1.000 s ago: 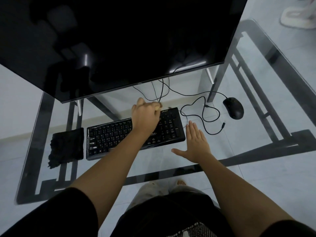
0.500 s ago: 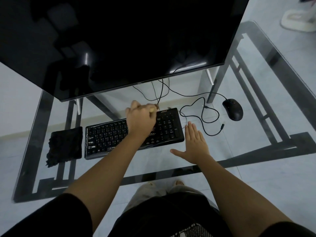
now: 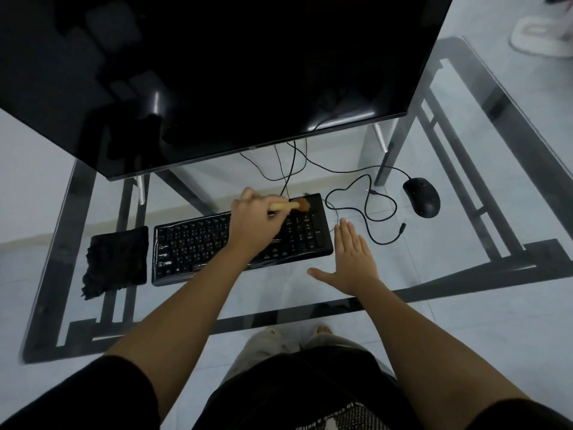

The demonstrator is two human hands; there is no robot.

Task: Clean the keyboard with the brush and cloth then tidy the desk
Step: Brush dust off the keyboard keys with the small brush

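Two bare hands work over the clear glass desk (image 3: 465, 231): the left hand (image 3: 252, 223) grips a pale wooden brush (image 3: 294, 206), its reddish bristles on the glossy black keyboard's (image 3: 198, 246) far right corner; the right hand (image 3: 353, 262) lies flat, fingers spread, empty. Left of the keyboard lies a rumpled black cloth (image 3: 116, 259).

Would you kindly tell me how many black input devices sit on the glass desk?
2: the black rectangular keyboard under the left hand; the black oval mouse far right.

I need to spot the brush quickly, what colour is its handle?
Light tan, wood-like, with reddish-brown bristles; the brush shows in the head view, held by the left hand.
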